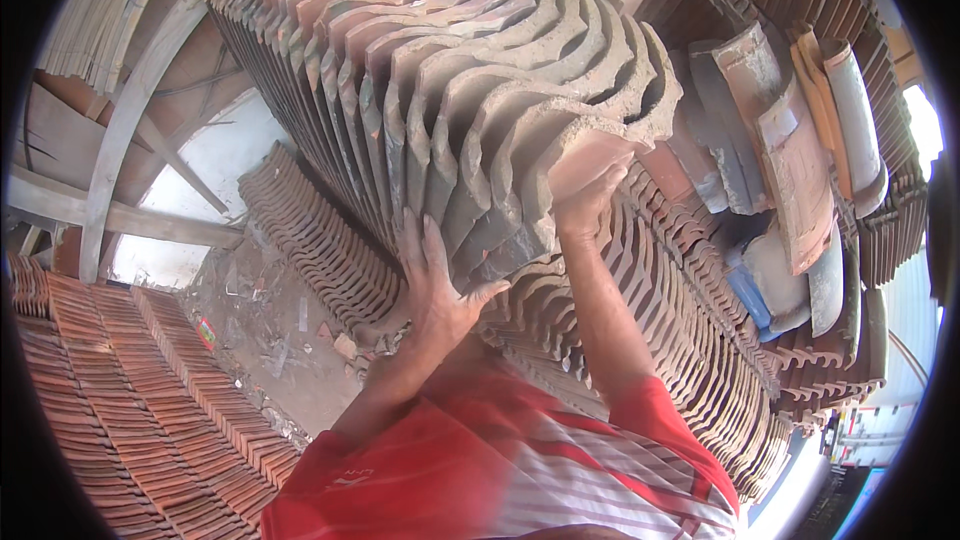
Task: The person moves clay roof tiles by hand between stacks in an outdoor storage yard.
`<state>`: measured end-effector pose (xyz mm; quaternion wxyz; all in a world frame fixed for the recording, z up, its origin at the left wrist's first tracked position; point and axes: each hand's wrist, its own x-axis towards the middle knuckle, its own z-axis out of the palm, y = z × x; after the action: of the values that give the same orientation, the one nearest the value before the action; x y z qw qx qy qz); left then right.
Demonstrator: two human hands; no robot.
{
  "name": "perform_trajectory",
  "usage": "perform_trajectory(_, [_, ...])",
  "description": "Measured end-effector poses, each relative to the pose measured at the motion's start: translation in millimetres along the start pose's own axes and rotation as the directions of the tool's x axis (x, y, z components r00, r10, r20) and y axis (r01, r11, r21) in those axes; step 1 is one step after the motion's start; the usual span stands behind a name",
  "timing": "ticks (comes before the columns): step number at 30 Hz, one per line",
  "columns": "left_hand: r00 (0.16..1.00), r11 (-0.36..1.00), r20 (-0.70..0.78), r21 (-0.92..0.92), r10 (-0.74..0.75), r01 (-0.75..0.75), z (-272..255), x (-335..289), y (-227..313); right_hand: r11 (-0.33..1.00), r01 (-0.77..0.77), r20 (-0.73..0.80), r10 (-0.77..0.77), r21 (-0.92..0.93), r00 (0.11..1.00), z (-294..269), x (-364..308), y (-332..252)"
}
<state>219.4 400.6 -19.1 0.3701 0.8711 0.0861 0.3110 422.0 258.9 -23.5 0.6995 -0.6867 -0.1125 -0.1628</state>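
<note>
A long row of wavy clay roof tiles (450, 90), grey and reddish with crusted edges, stands on edge in front of me at chest height. My left hand (437, 280) lies against the lower left edges of the nearest tiles, its fingers stretched up and the thumb spread to the right. At the near end of the row, my right hand (588, 202) grips the side of the front roof tile (585, 155), which has a pinkish face. Part of the right fingers is hidden against that tile.
More tile rows run below, at left (315, 230) and right (680, 320). Neat stacks of orange-red tiles (150, 390) fill the lower left beside a debris-strewn floor (270, 310). Curved ridge tiles (785, 150) lie piled at right. Wooden beams (120, 140) cross the upper left.
</note>
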Motion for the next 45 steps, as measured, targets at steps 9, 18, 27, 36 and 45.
perform_trajectory(9, [0.974, 0.94, 0.029, -0.257, -0.226, 0.225, -68, -43, -83, 0.995, 0.065, -0.083, -0.071, -0.075, 0.994, -9, -9, -91])
perform_trajectory(18, [-0.066, -0.069, -0.216, 0.004, -0.974, 0.998, -175, -512, -362, 0.857, 0.467, 0.726, -0.462, 0.219, 0.509, 89, -195, -161])
perform_trajectory(27, [-0.251, -0.251, -0.005, 0.093, -0.968, 0.964, -195, -602, -345, 0.506, -0.007, 0.5, 0.853, -0.862, 0.149, 118, -379, 250])
perform_trajectory(36, [-0.503, -0.6, 0.327, -0.429, -0.8, 0.676, 16, -543, -550, 0.584, -0.187, 0.466, 0.769, -0.79, 0.437, 194, -426, 555])
perform_trajectory(45, [-0.317, -0.696, 0.621, -0.662, -0.717, 0.276, 112, -500, -643, 0.569, -0.305, 0.461, 0.811, -0.764, 0.359, 196, -440, 563])
